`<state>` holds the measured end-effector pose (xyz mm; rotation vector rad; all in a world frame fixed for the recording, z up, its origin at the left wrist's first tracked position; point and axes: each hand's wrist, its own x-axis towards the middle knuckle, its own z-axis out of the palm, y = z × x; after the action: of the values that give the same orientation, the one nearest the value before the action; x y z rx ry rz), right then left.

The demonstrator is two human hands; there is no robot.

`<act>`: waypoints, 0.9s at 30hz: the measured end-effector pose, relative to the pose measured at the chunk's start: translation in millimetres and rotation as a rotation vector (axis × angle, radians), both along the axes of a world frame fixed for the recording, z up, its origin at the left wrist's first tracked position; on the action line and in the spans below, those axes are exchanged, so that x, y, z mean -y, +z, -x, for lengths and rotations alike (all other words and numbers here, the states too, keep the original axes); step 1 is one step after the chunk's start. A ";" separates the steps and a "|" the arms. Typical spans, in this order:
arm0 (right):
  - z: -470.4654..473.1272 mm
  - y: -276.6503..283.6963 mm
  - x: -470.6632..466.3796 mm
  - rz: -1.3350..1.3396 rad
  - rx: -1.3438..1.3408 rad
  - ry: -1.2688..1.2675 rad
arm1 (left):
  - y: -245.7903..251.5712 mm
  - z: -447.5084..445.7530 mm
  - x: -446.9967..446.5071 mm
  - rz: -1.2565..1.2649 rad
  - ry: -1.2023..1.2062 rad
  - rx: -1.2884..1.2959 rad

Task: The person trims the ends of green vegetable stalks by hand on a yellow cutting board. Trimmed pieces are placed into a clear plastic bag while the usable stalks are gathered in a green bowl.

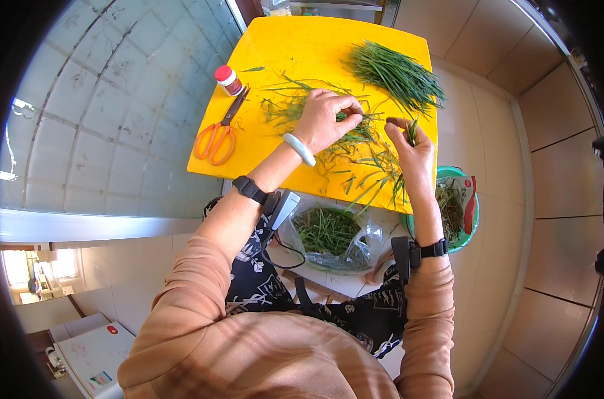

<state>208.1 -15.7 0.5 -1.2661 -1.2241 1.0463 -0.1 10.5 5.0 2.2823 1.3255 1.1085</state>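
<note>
On the yellow tabletop (262,45), a tidy bundle of green chive-like stalks (399,75) lies at the far right. My left hand (329,117), with a pale bangle at the wrist, is over loose stalks and yellowish scraps (352,142); its thumb and index fingertip are close together, and whether they pinch anything is too small to tell. My right hand (414,144), near the right edge, holds a few short green leaves (412,132) against its fingers, thumb and fingertip apart. Scissors with orange handles (222,134) lie at the left, beside a small white bottle with a red cap (229,80).
Below the table's near edge is a clear plastic bag of green stalks (327,232). A green basin (474,219) with plant scraps and a printed packet stands on the floor at the right. A frosted glass partition (117,114) rises on the left, tiled panels (556,174) on the right.
</note>
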 end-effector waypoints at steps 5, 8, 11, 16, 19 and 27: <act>8.9 -6.4 -4.3 -0.092 0.019 -0.024 | -1.3 -3.5 7.6 -0.076 -0.016 -0.046; 10.8 7.6 -3.8 -0.250 -0.111 -0.111 | -0.9 3.2 8.6 -0.104 0.048 -0.143; -9.6 8.0 -7.1 -0.202 0.024 -0.137 | -10.8 19.5 5.1 0.013 0.203 -0.413; -13.2 7.8 -5.5 -0.189 0.142 -0.184 | -23.1 27.7 2.2 -0.240 0.292 -0.379; -13.4 3.6 -6.9 -0.159 0.074 -0.177 | -6.9 19.8 4.7 -0.105 0.188 -0.155; -0.5 9.4 1.2 -0.079 -0.033 -0.045 | 8.5 -11.0 20.3 -0.087 -0.012 0.138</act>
<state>208.6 -16.9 9.9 -1.2062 -1.1950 0.9736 10.8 -9.8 13.5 2.2246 1.2318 1.3180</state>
